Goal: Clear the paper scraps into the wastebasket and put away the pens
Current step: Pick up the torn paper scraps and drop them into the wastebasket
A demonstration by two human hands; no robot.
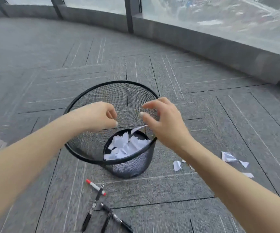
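Wastebasket (85,105), black mesh, centre frame, standing on grey carpet (203,115). Bottom holds a heap of white paper scraps (124,147). One scrap (138,128) hangs in mid-air inside the rim, just below the right hand (164,121).

Right hand over the basket mouth, fingers spread and loosely bent, nothing pinched. Left hand (99,115) beside it over the rim, fingers curled inward toward the palm; whether a scrap is inside, cannot tell.

Step in hand, by my reading: dropping scraps. To do it well, keep both hands well inside the rim line and let go low, since light paper drifts; open the left hand fully and shake off anything clinging.

Loose scraps (228,157) lie on the carpet at lower right, near the right forearm. Pens at lower centre: a red-tipped pen (94,186) crossing a black pen (93,206), more black pens (117,219) beside.

Hard to make out: the forearm covers some scraps; lower pens are blurred and cut by the bottom edge, count uncertain. No pen holder in view.
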